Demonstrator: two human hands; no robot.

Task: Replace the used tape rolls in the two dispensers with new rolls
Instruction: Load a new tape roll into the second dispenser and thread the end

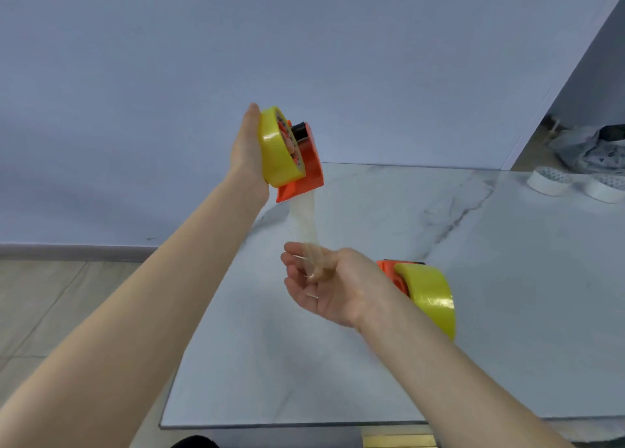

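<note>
My left hand (248,150) holds an orange tape dispenser (306,168) with a yellow roll (279,148) up in the air over the table's far left corner. A clear strip of tape (304,221) hangs from its mouth down to my right hand (324,278), which pinches the strip's end between thumb and fingers, palm up. A second orange dispenser (394,273) with a yellow roll (431,295) lies on the marble table (507,295) just right of my right wrist.
Two white tape rolls (549,180) (605,187) lie at the table's far right. Behind them on the floor sits a crumpled grey bag (592,150). A wall stands behind the table; tiled floor (50,305) lies to the left.
</note>
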